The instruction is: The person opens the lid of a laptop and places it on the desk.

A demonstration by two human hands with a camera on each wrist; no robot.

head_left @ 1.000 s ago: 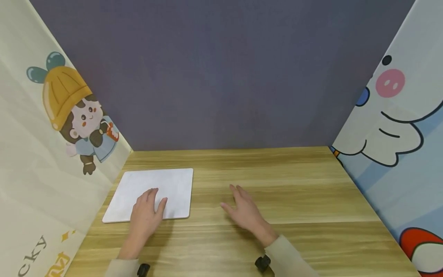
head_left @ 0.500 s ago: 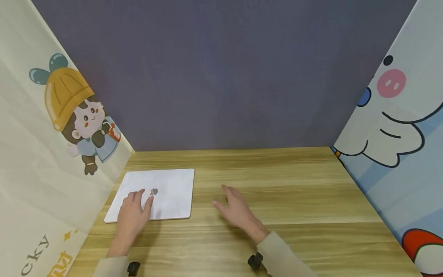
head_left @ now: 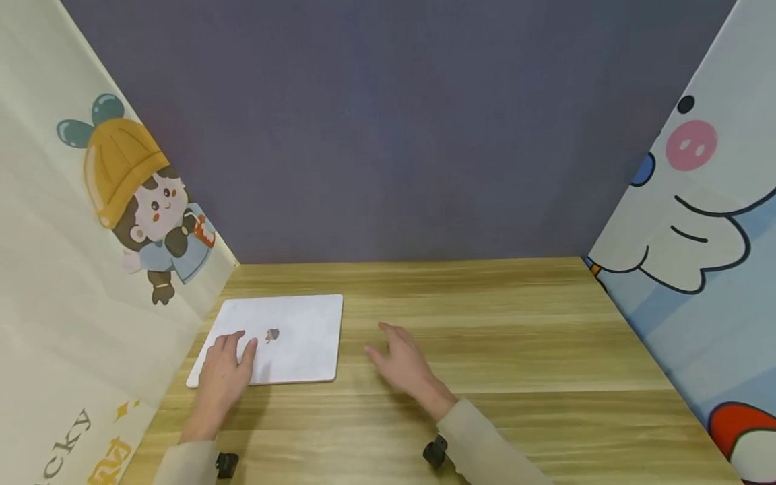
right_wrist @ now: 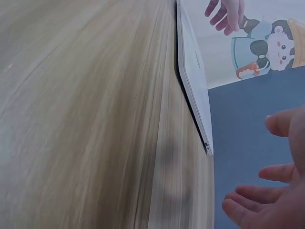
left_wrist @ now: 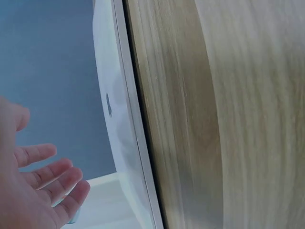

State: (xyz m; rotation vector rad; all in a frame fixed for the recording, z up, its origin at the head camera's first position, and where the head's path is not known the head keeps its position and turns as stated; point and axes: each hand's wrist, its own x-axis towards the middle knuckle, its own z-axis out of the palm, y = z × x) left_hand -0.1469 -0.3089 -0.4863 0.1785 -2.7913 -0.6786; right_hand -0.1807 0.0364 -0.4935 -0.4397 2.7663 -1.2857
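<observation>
A closed silver laptop [head_left: 303, 337] with a dark logo lies flat at the left of the table; its thin side edge shows in the left wrist view [left_wrist: 128, 95] and the right wrist view [right_wrist: 193, 86]. Over its left front part hovers my left hand [head_left: 223, 374], fingers loosely bent and holding nothing; in the left wrist view the hand [left_wrist: 38, 191] is apart from the lid. My right hand [head_left: 406, 367] is above the wood to the right of the laptop, thumb spread from the fingers, empty; the right wrist view shows this hand [right_wrist: 281, 191] too.
The wooden table [head_left: 485, 337] extends to the right of the laptop. A dark grey panel [head_left: 388, 135] stands at the back, with a cartoon-printed cloth at the left [head_left: 60, 303] and another at the right [head_left: 715, 236].
My left hand has moved left over the laptop, uncovering the logo on its lid. My right hand has shifted left, closer to the laptop. The view has turned slightly.
</observation>
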